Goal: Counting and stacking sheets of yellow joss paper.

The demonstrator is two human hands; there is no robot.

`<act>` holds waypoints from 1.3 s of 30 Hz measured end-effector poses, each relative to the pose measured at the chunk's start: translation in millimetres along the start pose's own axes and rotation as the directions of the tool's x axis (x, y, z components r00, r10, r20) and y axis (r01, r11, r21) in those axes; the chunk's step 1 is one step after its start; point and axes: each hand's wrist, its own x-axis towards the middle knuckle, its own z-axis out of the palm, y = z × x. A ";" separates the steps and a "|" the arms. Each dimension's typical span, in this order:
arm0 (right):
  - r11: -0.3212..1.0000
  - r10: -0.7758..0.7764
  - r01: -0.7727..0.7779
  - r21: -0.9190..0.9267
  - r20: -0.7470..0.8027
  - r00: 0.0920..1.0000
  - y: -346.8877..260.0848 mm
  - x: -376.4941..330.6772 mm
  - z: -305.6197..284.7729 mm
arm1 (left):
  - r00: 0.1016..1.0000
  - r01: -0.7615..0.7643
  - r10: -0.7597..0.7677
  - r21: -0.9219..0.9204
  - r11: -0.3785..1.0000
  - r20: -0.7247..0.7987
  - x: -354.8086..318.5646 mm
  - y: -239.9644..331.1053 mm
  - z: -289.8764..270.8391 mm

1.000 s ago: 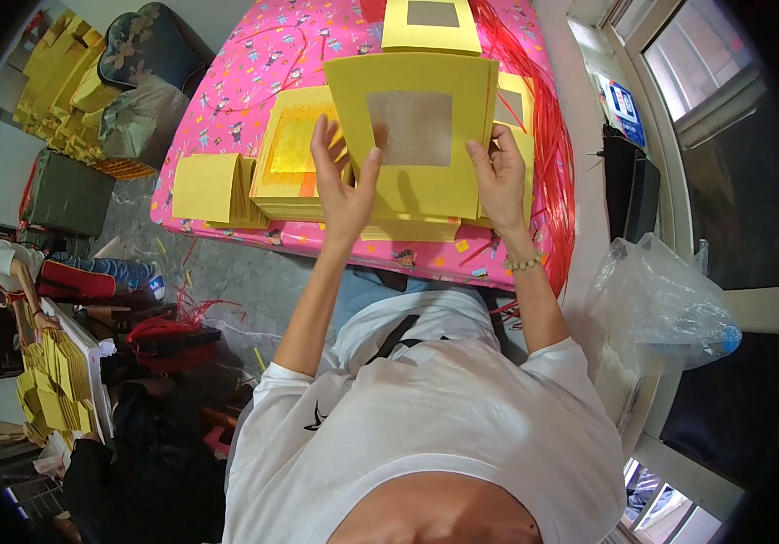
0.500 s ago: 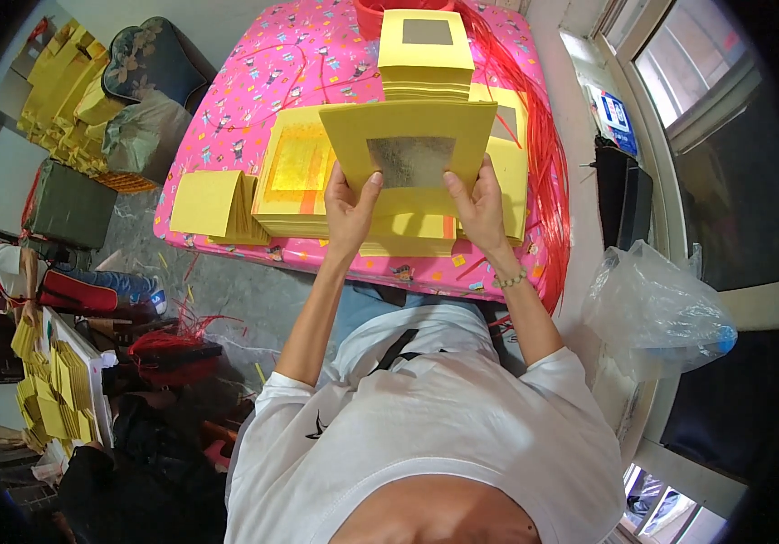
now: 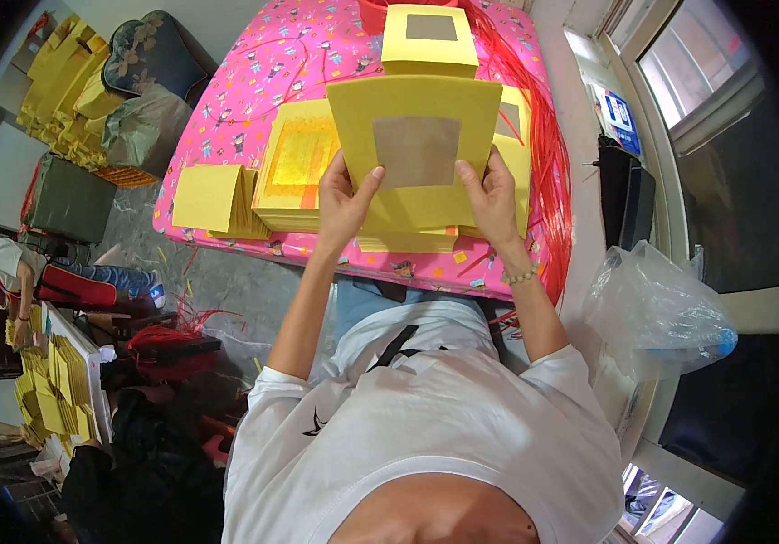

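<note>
I hold a yellow paper sheet (image 3: 412, 118) with a dull silver square in its middle, lifted upright over the table. My left hand (image 3: 344, 201) grips its lower left edge and my right hand (image 3: 489, 195) grips its lower right edge. Under it lies a stack of the same yellow sheets (image 3: 408, 231) near the table's front edge. The table carries a pink patterned cloth (image 3: 253, 82).
More yellow paper stacks: one (image 3: 294, 177) left of the held sheet, a smaller one (image 3: 211, 199) further left, one (image 3: 428, 41) at the back. Red strings (image 3: 548, 136) trail along the right edge. A clear plastic bag (image 3: 657, 308) sits right. Another person (image 3: 36, 272) crouches left.
Both hands have raised and tilted the sheet more upright and drawn it closer to me, away from the stack.
</note>
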 end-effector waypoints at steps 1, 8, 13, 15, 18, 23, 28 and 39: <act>1.000 0.002 -0.002 0.005 0.002 1.000 -4.8 2.5 -0.9 | 0.991 0.121 -0.119 -0.023 0.992 0.066 3.2 9.4 -4.2; 0.920 0.322 -0.351 0.172 0.175 0.930 -22.0 4.3 -6.9 | 0.843 0.522 -0.510 -0.029 0.853 0.172 5.4 14.8 -19.4; 0.881 0.396 -0.436 0.186 0.215 0.893 -22.6 2.8 -27.0 | 0.757 0.653 -0.643 -0.182 0.735 0.116 4.6 18.1 -16.4; 0.928 0.307 -0.339 0.157 0.196 0.931 -26.1 -0.5 -28.8 | 0.730 0.669 -0.665 -0.364 0.648 0.157 2.2 20.3 -16.1; 0.981 0.190 -0.192 -0.014 0.246 0.950 -31.9 -7.7 -27.5 | 0.639 0.755 -0.729 -0.384 0.531 0.247 -0.4 15.3 -25.6; 0.939 0.002 0.131 -0.319 0.386 0.923 -32.9 -6.2 -24.7 | 0.636 0.764 -0.718 -0.363 0.534 0.282 -11.7 9.0 -13.1; 0.903 -0.096 0.260 -0.341 0.430 0.898 -21.4 -1.6 -31.5 | 0.673 0.738 -0.693 -0.290 0.609 0.259 -22.5 -1.3 -12.3; 0.979 0.181 -0.199 0.038 0.278 0.943 -28.3 1.5 -37.3 | 0.849 0.529 -0.456 -0.428 0.732 0.268 -10.2 10.1 -15.1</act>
